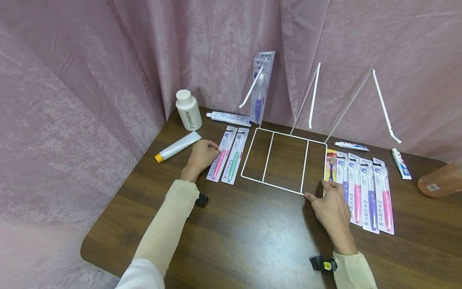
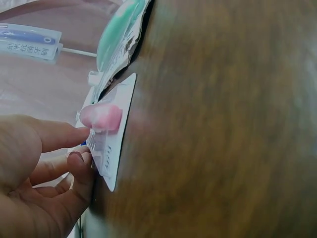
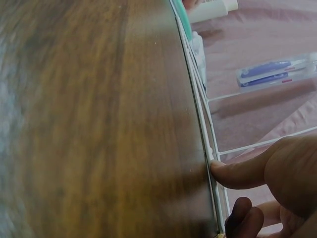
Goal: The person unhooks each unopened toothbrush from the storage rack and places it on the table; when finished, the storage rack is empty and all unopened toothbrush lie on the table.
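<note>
Now the left hand [image 1: 203, 155] rests on the brown table [image 1: 231, 241], its fingers stretched out loosely and their tips touching the near edge of the pink toothbrush pack [image 1: 221, 154]. From the left wrist view, the fingertips [image 2: 74, 134] meet the pack's card beside the pink handle end, pressing rather than pinching. Just beside that pack, on its right, lies the green toothbrush pack [image 1: 236, 156], which in turn lies just beside the left edge of the white wire rack [image 1: 285, 160].

The rack's flat frame lies on the table in 3 sections, with thin wire arms rising from its far edge toward the pink curtain [image 1: 90, 80]. The right hand [image 1: 331, 208] sits at the frame's near right corner; the thumb and a fingertip [image 3: 233, 173] touch the wire, with the other fingers lightly bent and not closed round it.

To the right of the rack lies a row of toothbrush packs [image 1: 364, 192], with the hand overlapping the nearest ones. A white bottle [image 1: 187, 110] stands at the far left, with a white tube with an orange cap [image 1: 177, 147] near the left hand. Another toothpaste tube [image 1: 229, 117] lies by the curtain, and a blue toothbrush pack [image 1: 260, 86] hangs on 1 of the rack's arms.
</note>
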The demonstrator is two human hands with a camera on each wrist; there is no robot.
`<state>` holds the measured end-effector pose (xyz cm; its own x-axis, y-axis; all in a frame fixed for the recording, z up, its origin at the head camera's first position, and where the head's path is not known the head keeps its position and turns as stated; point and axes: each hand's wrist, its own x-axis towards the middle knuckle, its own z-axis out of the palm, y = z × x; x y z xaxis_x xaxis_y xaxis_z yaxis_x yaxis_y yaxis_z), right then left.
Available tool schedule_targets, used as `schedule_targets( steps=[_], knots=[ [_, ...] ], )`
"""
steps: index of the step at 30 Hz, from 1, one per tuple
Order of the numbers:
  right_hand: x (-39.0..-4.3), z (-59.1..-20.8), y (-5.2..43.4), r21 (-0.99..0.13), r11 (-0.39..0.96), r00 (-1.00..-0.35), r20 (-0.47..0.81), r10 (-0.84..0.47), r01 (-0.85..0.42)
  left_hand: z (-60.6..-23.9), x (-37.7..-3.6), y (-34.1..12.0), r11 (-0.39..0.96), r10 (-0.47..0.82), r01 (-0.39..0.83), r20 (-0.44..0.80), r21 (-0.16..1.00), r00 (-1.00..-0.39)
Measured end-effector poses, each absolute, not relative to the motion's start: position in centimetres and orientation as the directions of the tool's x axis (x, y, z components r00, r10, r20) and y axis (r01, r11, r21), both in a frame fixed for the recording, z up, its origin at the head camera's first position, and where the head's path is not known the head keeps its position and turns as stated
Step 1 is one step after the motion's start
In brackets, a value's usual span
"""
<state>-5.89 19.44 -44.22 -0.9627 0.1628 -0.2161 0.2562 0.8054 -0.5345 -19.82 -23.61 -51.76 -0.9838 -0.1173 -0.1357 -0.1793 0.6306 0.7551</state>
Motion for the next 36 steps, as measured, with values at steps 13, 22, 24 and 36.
schedule_targets(
  steps=[13,22,24,36],
  knots=[
    [-5.9,-44.2,19.7,-0.539,0.800,-0.963,-0.207,0.175,0.262,-42.0,-19.3,-19.2,0.575,-0.027,0.045,0.074,0.817,-0.997],
    [-5.9,-44.2,19.4,-0.554,0.789,-0.961,-0.214,0.174,0.267,-36.0,-21.4,-14.5,0.525,-0.044,0.156,0.210,0.837,-0.977],
    [-5.9,-44.2,19.2,-0.555,0.789,-0.962,-0.213,0.169,0.262,-35.6,-21.9,-14.1,0.500,-0.043,0.168,0.218,0.849,-0.975],
    [-5.8,-44.0,18.6,-0.553,0.792,-0.962,-0.215,0.167,0.260,-35.1,-22.8,-13.1,0.444,-0.079,0.169,0.226,0.880,-0.971]
  ],
)
